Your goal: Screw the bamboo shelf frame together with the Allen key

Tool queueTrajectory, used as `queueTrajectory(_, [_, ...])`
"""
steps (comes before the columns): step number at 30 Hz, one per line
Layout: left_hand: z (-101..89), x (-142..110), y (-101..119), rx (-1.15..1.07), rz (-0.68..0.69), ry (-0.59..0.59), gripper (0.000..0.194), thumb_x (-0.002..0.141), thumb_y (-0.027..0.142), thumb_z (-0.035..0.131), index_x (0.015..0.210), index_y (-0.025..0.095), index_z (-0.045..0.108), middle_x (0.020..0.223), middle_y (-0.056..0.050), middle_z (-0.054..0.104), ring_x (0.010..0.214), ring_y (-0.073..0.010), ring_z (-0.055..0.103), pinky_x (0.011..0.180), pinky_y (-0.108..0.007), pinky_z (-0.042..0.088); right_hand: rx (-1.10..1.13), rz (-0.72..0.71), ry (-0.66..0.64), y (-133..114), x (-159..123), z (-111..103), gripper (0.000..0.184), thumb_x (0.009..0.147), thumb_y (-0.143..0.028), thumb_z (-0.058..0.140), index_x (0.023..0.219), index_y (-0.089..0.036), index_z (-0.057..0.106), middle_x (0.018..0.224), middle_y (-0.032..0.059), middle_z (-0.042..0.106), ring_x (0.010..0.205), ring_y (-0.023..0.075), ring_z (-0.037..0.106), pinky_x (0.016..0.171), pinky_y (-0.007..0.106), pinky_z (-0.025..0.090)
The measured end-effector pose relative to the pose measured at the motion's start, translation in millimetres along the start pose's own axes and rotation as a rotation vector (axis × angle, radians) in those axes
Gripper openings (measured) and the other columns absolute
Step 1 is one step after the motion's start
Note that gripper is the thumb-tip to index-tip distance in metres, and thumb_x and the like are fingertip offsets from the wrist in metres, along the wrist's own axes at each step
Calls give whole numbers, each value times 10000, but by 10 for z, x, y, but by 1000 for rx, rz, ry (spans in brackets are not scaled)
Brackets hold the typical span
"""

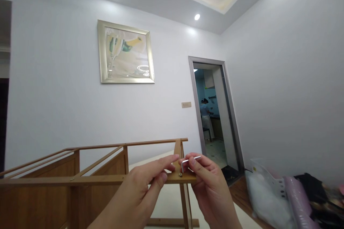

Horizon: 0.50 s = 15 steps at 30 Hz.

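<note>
My right hand [212, 182] pinches a silver L-shaped hex key [185, 161] between thumb and fingers. The key's short bent end points down, just above a small bolt [180, 175] in the wooden frame [99, 180]; whether they touch I cannot tell. My left hand [145, 182] is beside the bolt, over the frame's near rail, with thumb and index finger apart and nothing visible between them. The brown frame lies on its side, with slatted rails and wooden panels [51, 182] reaching away to the left.
A pale surface [163, 200] shows beneath the frame. Clear plastic bags [264, 193] and a purple package [297, 200] lie on the floor at right. Through a doorway [192, 78] a person [205, 114] stands in another room. A framed picture [100, 53] hangs on the wall.
</note>
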<state>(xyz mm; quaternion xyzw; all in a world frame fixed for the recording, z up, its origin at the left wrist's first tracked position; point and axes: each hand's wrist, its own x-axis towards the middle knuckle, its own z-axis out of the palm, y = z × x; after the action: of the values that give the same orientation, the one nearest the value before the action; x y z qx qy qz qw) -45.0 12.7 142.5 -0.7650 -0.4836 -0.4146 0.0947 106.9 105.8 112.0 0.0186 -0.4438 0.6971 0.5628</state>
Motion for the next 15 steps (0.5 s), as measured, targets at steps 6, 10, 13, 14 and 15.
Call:
queueTrajectory(6, [137, -62, -74, 14, 13, 66, 452, 952, 227, 474, 1368, 397, 529, 1254, 28, 680, 1108, -157, 662, 959, -262, 544, -67, 23, -11, -58, -18, 38, 163, 678, -295, 849, 774, -181, 783, 722, 38, 720, 675, 126, 628, 696, 240, 502])
queueTrajectory(10, [151, -72, -77, 15, 31, 22, 454, 968, 206, 424, 1380, 367, 529, 1277, -11, 664, 1104, -167, 656, 955, -280, 538, -10, 69, 5, -38, 5, 6, 198, 640, -289, 875, 757, -163, 778, 695, 34, 705, 656, 119, 616, 682, 237, 499])
queueTrajectory(13, [131, -58, -65, 13, -22, -24, 466, 978, 215, 405, 1413, 359, 490, 1284, -15, 654, 1105, -153, 647, 975, -274, 517, 23, 86, -3, -27, 25, -23, 204, 646, -272, 876, 766, -142, 774, 682, 39, 699, 651, 106, 604, 670, 215, 485])
queueTrajectory(14, [124, -53, -62, 4, -24, -48, 466, 981, 218, 399, 1414, 366, 487, 1289, -10, 649, 1104, -145, 643, 982, -268, 510, 28, 91, -7, -27, 30, -30, 200, 649, -266, 875, 765, -138, 773, 677, 39, 697, 651, 103, 601, 670, 210, 481])
queueTrajectory(15, [118, -49, -59, -6, -19, -68, 463, 984, 222, 394, 1410, 375, 489, 1291, -3, 644, 1101, -139, 640, 987, -262, 503, 33, 98, -12, -30, 33, -36, 197, 652, -261, 875, 763, -136, 771, 672, 39, 695, 650, 100, 597, 670, 206, 477])
